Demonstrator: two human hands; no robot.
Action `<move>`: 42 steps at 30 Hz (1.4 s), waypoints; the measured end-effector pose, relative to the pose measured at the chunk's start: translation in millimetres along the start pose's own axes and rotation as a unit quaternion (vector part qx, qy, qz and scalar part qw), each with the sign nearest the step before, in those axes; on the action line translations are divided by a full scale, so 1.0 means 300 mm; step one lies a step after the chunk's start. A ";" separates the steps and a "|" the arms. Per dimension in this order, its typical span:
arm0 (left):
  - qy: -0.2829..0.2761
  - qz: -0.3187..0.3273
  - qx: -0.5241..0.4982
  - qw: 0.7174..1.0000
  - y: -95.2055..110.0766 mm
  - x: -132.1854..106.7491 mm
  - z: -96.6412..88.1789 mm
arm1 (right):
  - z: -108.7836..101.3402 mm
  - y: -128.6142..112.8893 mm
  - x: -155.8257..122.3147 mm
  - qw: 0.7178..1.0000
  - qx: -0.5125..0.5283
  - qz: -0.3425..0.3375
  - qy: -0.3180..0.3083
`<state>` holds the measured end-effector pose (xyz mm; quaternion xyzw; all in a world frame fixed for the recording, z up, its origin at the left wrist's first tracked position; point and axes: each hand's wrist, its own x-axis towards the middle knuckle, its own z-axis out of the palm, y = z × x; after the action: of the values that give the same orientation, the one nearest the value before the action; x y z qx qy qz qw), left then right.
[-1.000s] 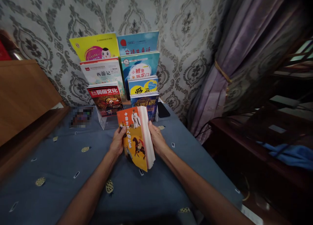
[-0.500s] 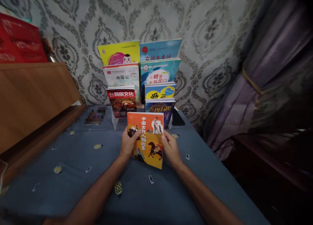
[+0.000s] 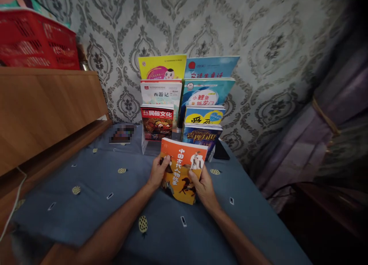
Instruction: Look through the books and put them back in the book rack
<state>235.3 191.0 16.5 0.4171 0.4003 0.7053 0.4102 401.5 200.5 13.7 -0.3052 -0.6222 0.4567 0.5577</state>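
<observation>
I hold an orange paperback book (image 3: 184, 169) with both hands, cover facing me, just above the blue cloth. My left hand (image 3: 157, 173) grips its left edge, thumb on the cover. My right hand (image 3: 202, 184) grips its lower right edge, thumb across the cover. Right behind the book stands a clear tiered display rack (image 3: 149, 147) filled with several books, among them a red-covered one (image 3: 156, 121) and a dark blue one (image 3: 201, 136).
A blue patterned cloth (image 3: 94, 196) covers the table. A wooden cabinet (image 3: 43, 111) stands at the left with a red basket (image 3: 37, 44) on top. A black phone (image 3: 221, 152) lies right of the rack. Patterned wallpaper is behind, a purple curtain (image 3: 316, 142) at the right.
The book turned from edge-on to cover facing me and moved closer to the rack. The view swung left, bringing the red basket into sight.
</observation>
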 end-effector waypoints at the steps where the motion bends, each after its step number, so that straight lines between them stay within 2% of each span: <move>1: -0.001 0.003 0.001 1.000 0.004 0.000 0.001 | 0.000 0.000 0.000 1.000 -0.001 0.002 0.001; 6: 0.005 0.003 0.013 1.000 0.021 -0.006 0.005 | -0.001 0.002 -0.001 1.000 0.000 0.012 0.007; 21: -0.031 0.021 0.013 0.999 0.012 -0.002 -0.003 | -0.001 0.004 0.001 1.000 -0.001 0.001 0.022; 25: -0.034 0.018 0.006 0.999 0.018 0.000 -0.002 | 0.005 -0.009 -0.002 1.000 0.018 0.016 0.008; 30: -0.027 -0.030 -0.038 0.998 0.021 0.004 0.008 | 0.025 -0.024 -0.009 0.995 0.082 0.064 -0.004; 36: -0.050 -0.088 -0.086 0.991 0.029 -0.011 0.022 | 0.042 -0.027 -0.010 0.969 0.207 0.135 0.023; 39: -0.066 -0.097 -0.080 0.990 0.031 -0.019 0.031 | 0.038 -0.034 -0.007 0.957 0.246 0.149 0.034; 42: -0.051 -0.087 -0.054 0.993 0.024 -0.024 0.038 | 0.028 -0.042 -0.001 0.955 0.254 0.150 0.039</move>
<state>246.3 184.7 24.8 0.3934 0.3750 0.6657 0.5113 394.9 193.3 25.5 -0.2607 -0.4112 0.6656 0.5656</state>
